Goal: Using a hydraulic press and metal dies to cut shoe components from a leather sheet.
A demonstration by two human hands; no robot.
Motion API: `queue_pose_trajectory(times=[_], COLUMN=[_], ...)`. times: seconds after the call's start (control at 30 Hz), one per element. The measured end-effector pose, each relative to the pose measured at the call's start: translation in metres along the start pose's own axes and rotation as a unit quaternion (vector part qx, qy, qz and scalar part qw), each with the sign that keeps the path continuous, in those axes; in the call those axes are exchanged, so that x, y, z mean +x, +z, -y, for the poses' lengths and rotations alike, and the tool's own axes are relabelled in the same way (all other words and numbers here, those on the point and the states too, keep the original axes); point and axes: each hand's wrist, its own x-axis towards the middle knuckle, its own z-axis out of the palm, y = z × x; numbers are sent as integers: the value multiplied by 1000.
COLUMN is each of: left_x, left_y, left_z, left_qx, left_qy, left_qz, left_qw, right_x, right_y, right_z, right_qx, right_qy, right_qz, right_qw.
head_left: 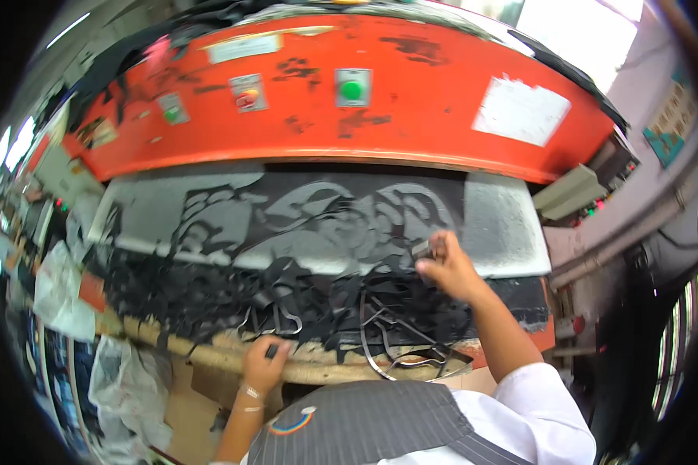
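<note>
My right hand (448, 267) reaches over the front edge of the pale cutting bed (504, 221), its fingers closed on a small grey piece (423, 249) whose kind I cannot make out. Near the front ledge, my left hand (264, 361) is closed around a small dark piece (271, 351). Between the hands lie black material scraps (287, 280), heaped along the bed's front. Two bent metal-strip cutting dies rest there: a smaller die (275, 319) just beyond my left hand and a larger die (376, 341) further right. Behind them, a dark sheet (341, 203) shows curved cut-out shapes.
A red-orange press beam (426, 101) with a green button (354, 90) and a red button (247, 98) spans the back. A worn wooden ledge (326, 372) runs along the front. Plastic bags (128, 387) hang at the left; a grey box (570, 192) stands at the right.
</note>
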Motion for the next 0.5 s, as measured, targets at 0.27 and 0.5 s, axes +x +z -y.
queue_pose_trajectory(times=[0.27, 0.5], left_x=[-67, -189], left_y=[8, -44], left_z=[-41, 19], left_qx=[-296, -363], left_qy=[98, -20], left_qz=[49, -219], left_qw=[949, 906], right_x=[-138, -206], right_y=[154, 289], right_z=[25, 15], right_qx=[-103, -166], right_qy=[-123, -203], right_qz=[237, 278], right_qw=[958, 924])
